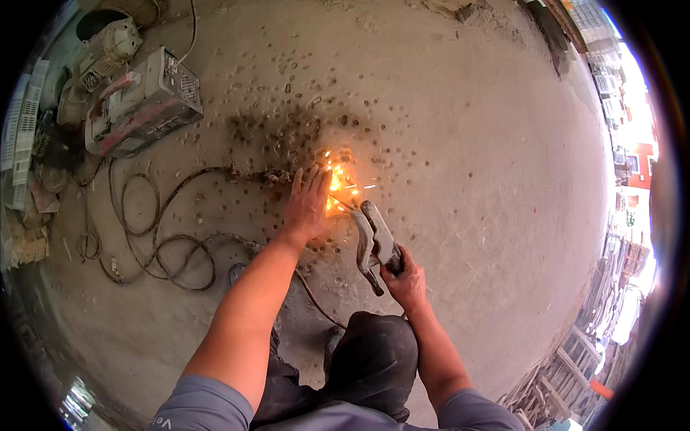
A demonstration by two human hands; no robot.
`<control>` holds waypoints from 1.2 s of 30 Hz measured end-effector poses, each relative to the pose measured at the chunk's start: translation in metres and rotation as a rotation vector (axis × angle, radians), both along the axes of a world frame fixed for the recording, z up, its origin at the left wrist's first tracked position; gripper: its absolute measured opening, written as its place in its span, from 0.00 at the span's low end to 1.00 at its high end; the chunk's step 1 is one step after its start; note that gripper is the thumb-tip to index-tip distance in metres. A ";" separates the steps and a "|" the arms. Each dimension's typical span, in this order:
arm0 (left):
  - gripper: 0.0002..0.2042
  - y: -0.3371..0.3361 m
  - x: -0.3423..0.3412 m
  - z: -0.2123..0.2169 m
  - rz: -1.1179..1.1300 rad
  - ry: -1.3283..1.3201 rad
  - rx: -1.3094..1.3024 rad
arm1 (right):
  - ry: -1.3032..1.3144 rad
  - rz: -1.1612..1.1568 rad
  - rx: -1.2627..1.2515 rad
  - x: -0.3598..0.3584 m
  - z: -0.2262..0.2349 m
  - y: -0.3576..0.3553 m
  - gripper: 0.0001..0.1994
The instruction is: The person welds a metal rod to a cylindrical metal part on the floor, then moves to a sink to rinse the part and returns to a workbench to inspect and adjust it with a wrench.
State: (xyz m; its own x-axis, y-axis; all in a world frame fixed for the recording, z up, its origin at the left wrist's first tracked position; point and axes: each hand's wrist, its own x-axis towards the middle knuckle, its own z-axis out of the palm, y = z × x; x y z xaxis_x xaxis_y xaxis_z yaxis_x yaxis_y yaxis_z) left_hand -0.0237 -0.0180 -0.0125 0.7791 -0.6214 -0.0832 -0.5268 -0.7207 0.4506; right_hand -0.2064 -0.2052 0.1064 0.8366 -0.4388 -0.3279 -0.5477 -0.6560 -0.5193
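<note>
My right hand (407, 281) is wrapped round the handle of a grey welding electrode holder (379, 233), whose jaws point up and to the left. A thin electrode (342, 203) runs from the jaws toward a bright orange glow with flying sparks (341, 179) at floor level. Whatever lies under the glow is lost in the glare. Beside the glow, on its left, my left hand (307, 205) is held flat with its fingers stretched out. Its back faces up, and it looks open; I cannot tell whether the palm touches anything.
A boxy grey welding machine (147, 108) stands at the upper left among other equipment. Dark cable (194, 287) lies in loops across the left of the concrete floor (496, 179). Scorch marks and small pits surround the glow. Wooden frames (568, 366) are stacked at the lower right.
</note>
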 end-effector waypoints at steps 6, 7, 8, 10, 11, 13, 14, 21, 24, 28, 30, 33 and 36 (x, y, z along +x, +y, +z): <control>0.52 -0.002 0.006 -0.009 0.002 -0.091 -0.040 | 0.033 0.040 -0.024 -0.002 -0.008 -0.006 0.27; 0.52 -0.001 0.005 -0.010 0.009 -0.092 -0.037 | 0.027 0.036 -0.029 -0.004 -0.009 -0.006 0.27; 0.53 -0.001 0.005 -0.010 0.014 -0.094 -0.038 | 0.019 0.030 -0.036 -0.006 -0.009 -0.006 0.27; 0.54 0.001 0.008 -0.010 0.022 -0.081 -0.032 | -0.012 0.020 -0.039 -0.005 -0.008 -0.005 0.26; 0.54 0.005 0.011 -0.008 0.024 -0.065 -0.028 | -0.033 0.015 -0.037 -0.003 -0.007 -0.004 0.26; 0.56 0.007 0.010 -0.013 0.086 -0.042 -0.098 | -0.054 0.003 -0.022 -0.002 -0.006 -0.003 0.25; 0.56 0.008 0.011 -0.011 0.091 -0.041 -0.081 | -0.053 -0.003 -0.008 -0.002 -0.006 -0.003 0.25; 0.55 0.010 0.014 -0.007 0.087 -0.049 -0.033 | 0.005 -0.016 -0.004 -0.004 -0.007 -0.002 0.25; 0.55 0.009 0.014 -0.006 0.086 -0.058 -0.034 | -0.003 0.001 -0.009 -0.007 -0.012 -0.003 0.25; 0.55 0.008 0.013 -0.009 0.086 -0.054 -0.038 | -0.009 0.000 -0.009 -0.004 -0.009 -0.001 0.25; 0.55 0.008 0.013 -0.009 0.084 -0.048 -0.031 | 0.000 0.003 -0.009 -0.001 -0.007 0.000 0.26; 0.55 0.008 0.013 -0.007 0.068 -0.042 0.005 | 0.011 0.012 -0.019 -0.003 -0.010 0.000 0.26; 0.56 0.009 0.014 -0.006 0.067 -0.037 0.002 | 0.007 0.030 -0.040 -0.002 -0.011 0.000 0.27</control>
State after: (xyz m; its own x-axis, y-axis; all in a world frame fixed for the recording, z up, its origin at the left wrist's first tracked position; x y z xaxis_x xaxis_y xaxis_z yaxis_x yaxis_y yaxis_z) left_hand -0.0100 -0.0092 -0.0186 0.8213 -0.5679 -0.0548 -0.4939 -0.7557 0.4301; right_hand -0.2083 -0.2051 0.0956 0.8475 -0.4262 -0.3163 -0.5306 -0.6926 -0.4886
